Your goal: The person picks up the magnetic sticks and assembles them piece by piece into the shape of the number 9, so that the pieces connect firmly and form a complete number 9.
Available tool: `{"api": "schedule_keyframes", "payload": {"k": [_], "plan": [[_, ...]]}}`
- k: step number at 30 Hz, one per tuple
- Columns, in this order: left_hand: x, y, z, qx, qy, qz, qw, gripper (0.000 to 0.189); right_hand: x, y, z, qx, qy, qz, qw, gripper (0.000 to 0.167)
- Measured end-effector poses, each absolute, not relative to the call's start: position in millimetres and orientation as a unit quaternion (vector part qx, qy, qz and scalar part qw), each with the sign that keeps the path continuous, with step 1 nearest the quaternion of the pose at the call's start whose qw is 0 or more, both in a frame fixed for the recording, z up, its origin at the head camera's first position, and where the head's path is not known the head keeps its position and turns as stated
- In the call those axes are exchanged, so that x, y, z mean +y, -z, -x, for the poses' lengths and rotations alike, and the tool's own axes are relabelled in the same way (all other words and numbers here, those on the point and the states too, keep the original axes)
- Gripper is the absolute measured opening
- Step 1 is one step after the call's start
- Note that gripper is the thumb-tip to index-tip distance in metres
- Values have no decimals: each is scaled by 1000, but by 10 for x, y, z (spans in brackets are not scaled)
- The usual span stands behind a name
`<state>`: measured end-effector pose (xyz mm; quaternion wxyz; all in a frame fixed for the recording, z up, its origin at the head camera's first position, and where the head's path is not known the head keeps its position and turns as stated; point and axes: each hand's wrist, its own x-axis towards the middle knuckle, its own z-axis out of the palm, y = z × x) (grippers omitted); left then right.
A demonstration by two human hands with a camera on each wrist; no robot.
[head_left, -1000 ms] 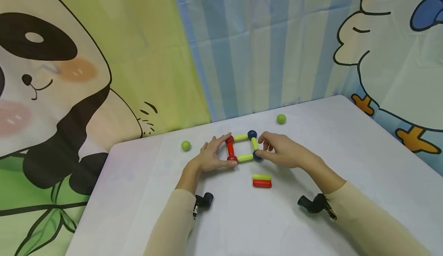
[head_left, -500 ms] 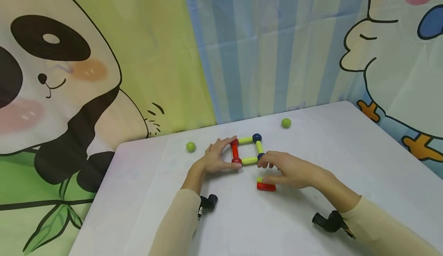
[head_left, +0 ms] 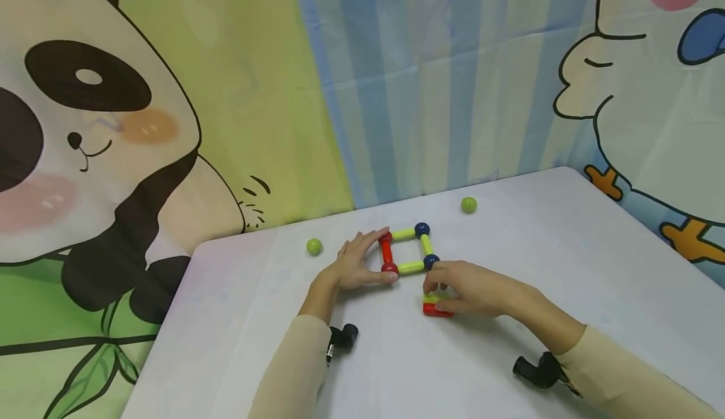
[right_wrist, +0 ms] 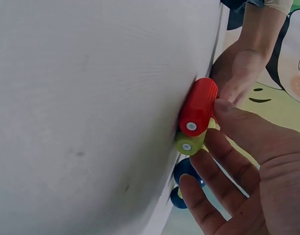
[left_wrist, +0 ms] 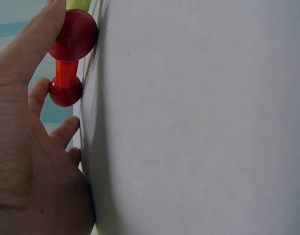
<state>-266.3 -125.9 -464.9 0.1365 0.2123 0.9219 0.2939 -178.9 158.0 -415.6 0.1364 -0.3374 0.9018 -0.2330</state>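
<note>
Right thumb [head_left: 453, 306] lowered, red rod [head_left: 430, 311] seemingly sideways

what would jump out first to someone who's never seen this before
The huge cartoon panda filling the left of the backdrop would probably catch the eye first. Next comes the bright square frame on the white table, with the left hand at its red side. Nearer the person, the right hand is at a red rod and a yellow-green rod.
</note>
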Motion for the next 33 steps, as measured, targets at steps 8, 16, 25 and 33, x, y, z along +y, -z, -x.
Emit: {"api": "schedule_keyframes", "payload": {"k": [8,16,25,33], "plan": [[-1233,4633,2679,921,-295,-213,140,103,1626,4173,1792,896,244,344,142,15],[-1229,4665,2665,919,-300,-215,140,101,1646,4214,1795,890,259,343,154,19],[-1234,4672,2646,920,-297,-215,136,103,1610,4260,1761,894,255,337,148,26],[-1248,4640,2643,922,-297,-210,133,102,1532,4254,1762,913,229,308,139,19]]}}
